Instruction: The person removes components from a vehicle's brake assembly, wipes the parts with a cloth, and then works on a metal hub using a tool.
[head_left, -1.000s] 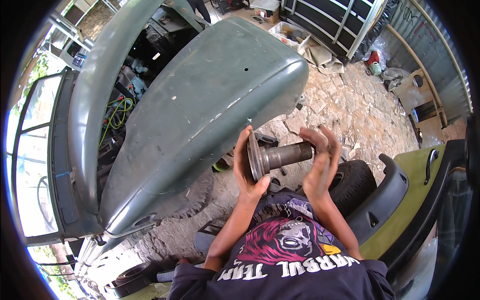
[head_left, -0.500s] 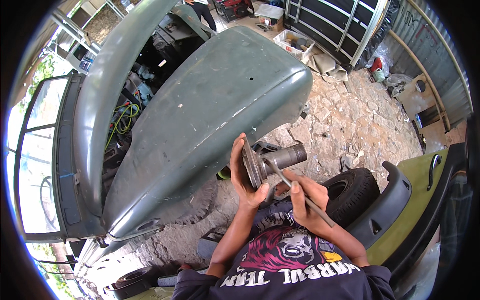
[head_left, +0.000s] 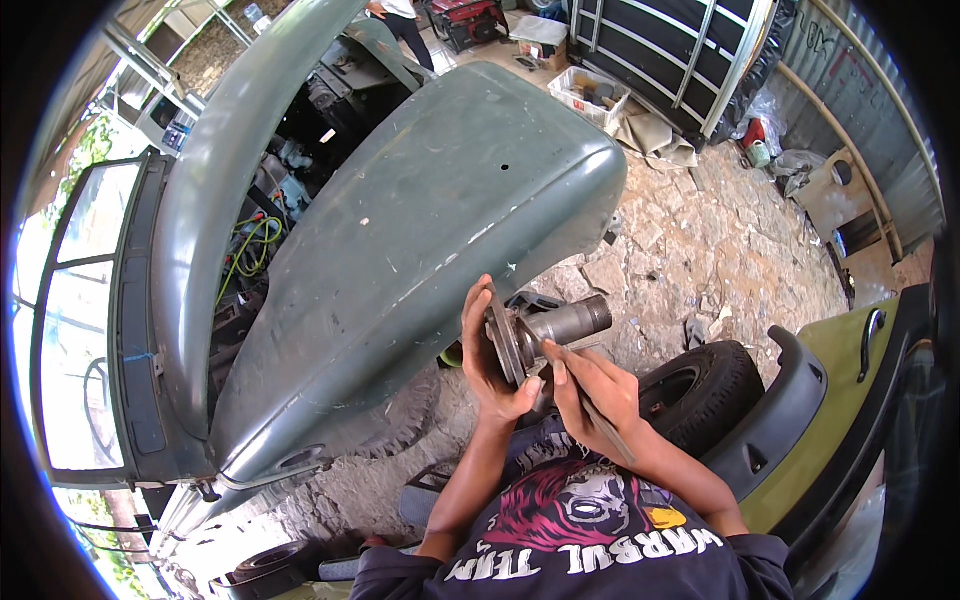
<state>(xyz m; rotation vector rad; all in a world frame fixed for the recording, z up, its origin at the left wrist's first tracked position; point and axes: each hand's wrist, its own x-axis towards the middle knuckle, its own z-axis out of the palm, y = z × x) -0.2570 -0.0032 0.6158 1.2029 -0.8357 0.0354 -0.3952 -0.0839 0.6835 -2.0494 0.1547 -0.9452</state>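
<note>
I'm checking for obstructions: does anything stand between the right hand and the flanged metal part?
Nothing visible blocks the way. The right hand is close beside the flanged metal part, holding a thin rod angled toward it. Whether the rod touches the part is unclear. The left hand holds the part from the opposite side.

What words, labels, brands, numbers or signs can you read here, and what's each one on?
Dark T-shirt: large white lettering below a pink and white skull graphic; legible, but I won't copy the wording.
Corrugated metal wall: dark scrawled marks, too blurred to read surely.
White plastic crate: a small red mark, too small to read.
Flanged metal part in the left hand: no readable marking.
</note>
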